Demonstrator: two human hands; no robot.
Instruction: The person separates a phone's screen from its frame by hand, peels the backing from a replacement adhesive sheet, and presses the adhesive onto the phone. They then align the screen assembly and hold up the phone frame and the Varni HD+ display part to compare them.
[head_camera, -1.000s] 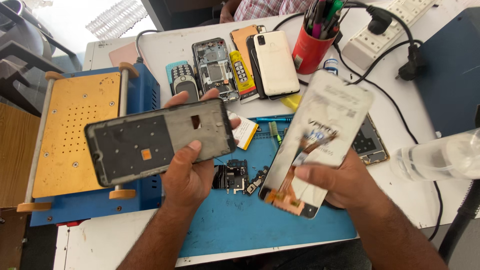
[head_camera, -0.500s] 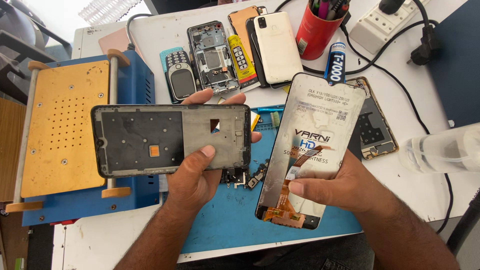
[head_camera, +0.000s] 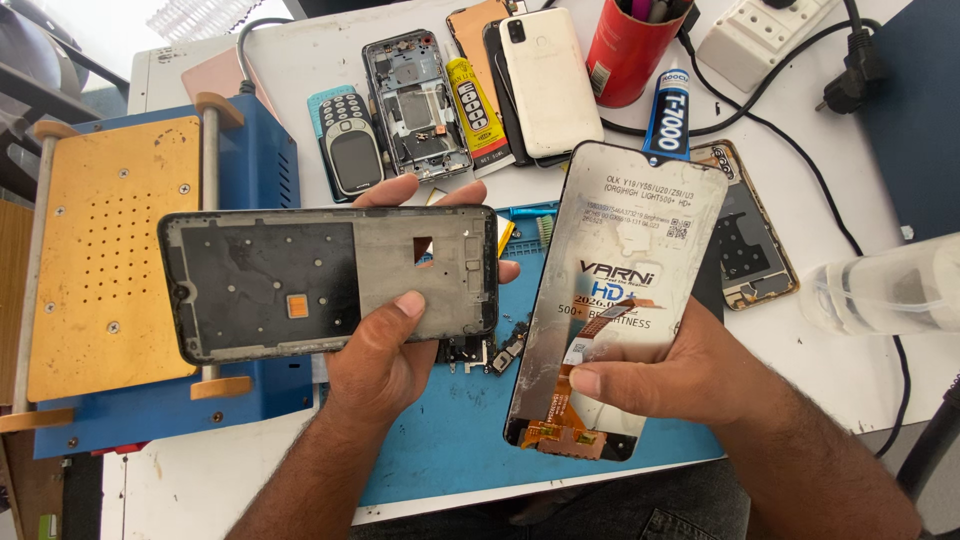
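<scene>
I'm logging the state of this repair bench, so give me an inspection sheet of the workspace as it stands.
Surface: white table with a blue mat under the hands.
Job's things: black phone frame held level; replacement screen held back side up, with an orange flex cable at its lower end.
Clutter: opened phones, keypad phone, white phone, glue tubes, red cup, clear bottle, small parts on the mat.
Grippers: left hand grips the frame; right hand grips the screen.
Cables: black cords run from a power strip.
Surroundings: blue machine with an orange plate at left.
</scene>
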